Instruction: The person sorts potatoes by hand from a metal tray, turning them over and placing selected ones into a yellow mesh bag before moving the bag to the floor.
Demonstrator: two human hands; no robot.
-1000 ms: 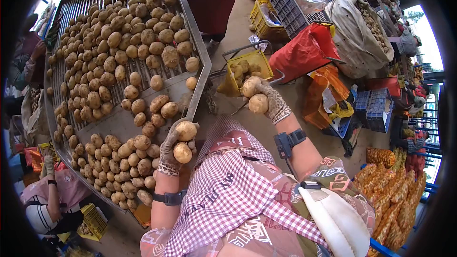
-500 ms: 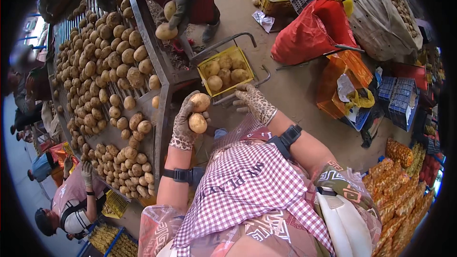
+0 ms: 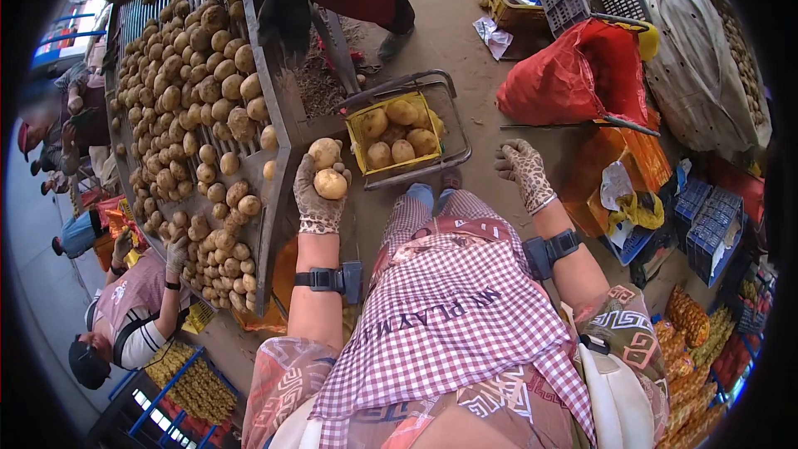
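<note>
My left hand (image 3: 311, 209), in a leopard-print glove, is closed around two potatoes, one potato (image 3: 325, 153) above the other potato (image 3: 331, 184). It is beside the metal edge of a slatted sorting table (image 3: 285, 120) heaped with potatoes (image 3: 195, 58). My right hand (image 3: 525, 173), gloved alike, is held out to the right with loosely bent fingers and nothing in it. Between the hands and farther forward, a yellow crate (image 3: 352, 140) holds several large potatoes (image 3: 403, 150). It sits in a metal tube frame (image 3: 462, 155).
Across from me stands a person with a dark glove (image 3: 285, 18). Another person (image 3: 137, 303) works at the table's left side. To the right are a red sack (image 3: 544, 75), a big pale sack (image 3: 690, 50), an orange bag (image 3: 632, 158) and blue crates (image 3: 711, 224).
My right hand has moved away from the yellow crate to the right. My left hand still holds both potatoes. The dark-gloved person's hand has drawn back to the table; its potatoes no longer show.
</note>
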